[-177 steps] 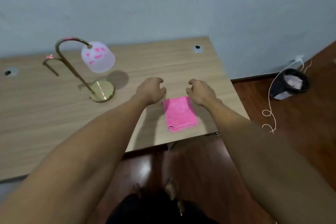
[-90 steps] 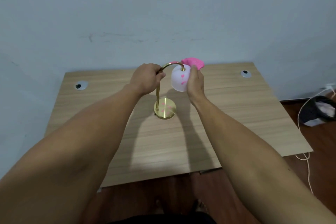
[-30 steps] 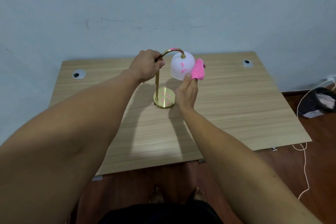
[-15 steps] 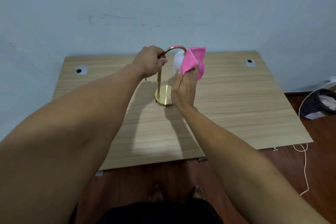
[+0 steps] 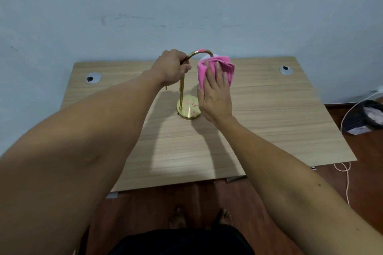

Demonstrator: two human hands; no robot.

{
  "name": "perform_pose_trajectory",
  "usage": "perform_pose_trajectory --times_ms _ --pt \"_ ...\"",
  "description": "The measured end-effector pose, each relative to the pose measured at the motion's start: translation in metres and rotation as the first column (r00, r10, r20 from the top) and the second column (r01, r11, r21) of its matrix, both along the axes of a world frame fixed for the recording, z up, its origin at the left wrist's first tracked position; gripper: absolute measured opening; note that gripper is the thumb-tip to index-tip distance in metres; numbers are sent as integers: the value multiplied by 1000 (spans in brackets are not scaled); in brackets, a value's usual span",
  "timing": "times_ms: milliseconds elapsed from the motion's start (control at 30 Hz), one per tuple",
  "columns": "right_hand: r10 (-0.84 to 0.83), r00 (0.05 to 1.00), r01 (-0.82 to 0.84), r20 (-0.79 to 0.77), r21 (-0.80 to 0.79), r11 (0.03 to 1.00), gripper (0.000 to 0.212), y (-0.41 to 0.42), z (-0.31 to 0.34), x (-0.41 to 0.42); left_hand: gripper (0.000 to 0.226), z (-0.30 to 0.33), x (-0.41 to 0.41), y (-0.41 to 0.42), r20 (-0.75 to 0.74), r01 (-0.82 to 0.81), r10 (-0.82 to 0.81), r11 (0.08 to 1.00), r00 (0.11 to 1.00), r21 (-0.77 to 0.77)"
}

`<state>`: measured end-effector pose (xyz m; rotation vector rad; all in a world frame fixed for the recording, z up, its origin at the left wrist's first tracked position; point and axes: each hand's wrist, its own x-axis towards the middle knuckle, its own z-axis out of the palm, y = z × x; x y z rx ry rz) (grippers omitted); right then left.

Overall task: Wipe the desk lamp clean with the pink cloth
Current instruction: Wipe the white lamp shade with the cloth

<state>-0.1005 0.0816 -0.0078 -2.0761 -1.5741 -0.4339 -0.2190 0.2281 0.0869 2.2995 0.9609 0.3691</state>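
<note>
My left hand (image 5: 173, 68) is clenched on the gold neck of the desk lamp (image 5: 182, 89) at the desk's (image 5: 269, 120) far middle, while my right hand (image 5: 215, 93) presses the soft pink cloth (image 5: 226, 66) around its shade. The lamp looks light and tippy and the shade fragile, so I judge the stiff neck the safest hold.

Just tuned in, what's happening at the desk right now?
A person is wiping a desk lamp. The left hand grips the gold curved neck to steady it, while the right hand presses the pink cloth around the white shade, which is almost fully covered. Pink marks still show on the round gold base and atop the neck.
</note>
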Motion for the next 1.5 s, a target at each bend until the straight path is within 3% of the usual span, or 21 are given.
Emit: perform_pose_trajectory --times_ms 100,300,500,633,800,1000,1067,1100,1133,1167,1200,1267,1300,1367,1500 --pt "65 993 -57 101 -85 995 60 -19 -24 6 17 -1 0 1 -6 -3 3 1000 1000 12" --pt "71 997 -71 -4 37 997 58 -21 -17 5 17 0 0 -1 -6 3 -3 1000 1000 10" --pt "136 966 -116 221 -100 988 55 -11 -21 9 16 2 -1 0 -12 14 -14 1000 1000 19" --pt "219 952 -199 215 -109 974 60 -36 -32 30 16 0 0 -1 -7 4 -3 1000 1000 18" --pt "259 939 -249 228 -73 966 53 -10 -12 20 17 1 -1 1 -14 7 -7 1000 1000 11" --pt "336 937 -296 99 -289 910 57 -45 -33 39 18 1 0 0 -13 4 -4 1000 1000 9" --pt "307 949 -315 -71 -230 921 55 -63 -34 39 17 1 -1 0 -12 -1 1 1000 1000 4" --pt "217 953 -258 -212 -193 947 52 -70 -36 40 17 2 -1 0 -13 -1 1 1000 1000 4" --pt "72 922 -143 -380 -162 976 47 -73 -38 40 17 2 -2 0 -13 -1 1 1000 1000 0" --pt "-111 794 24 -598 -153 988 41 -72 -38 44 17 2 -2 0 -13 1 -1 1000 1000 -6" --pt "-246 565 197 -787 -161 967 37 -68 -31 48 17 3 -1 -1 -15 5 -5 1000 1000 -9" --pt "-255 59 394 -965 -212 894 26 -57 -19 59 17 4 -1 -3 -19 4 -4 1000 1000 -16" --pt "-200 -68 422 -978 -209 882 21 -51 -7 61 18 4 -1 -2 -20 2 -2 1000 1000 -18" --pt "-100 -75 437 -992 -123 891 21 -39 16 58 18 4 -1 -3 -28 -1 0 1000 1000 -18" --pt "41 221 438 -974 137 889 28 -8 50 33 17 4 -1 -2 -39 -6 5 1000 999 -19"
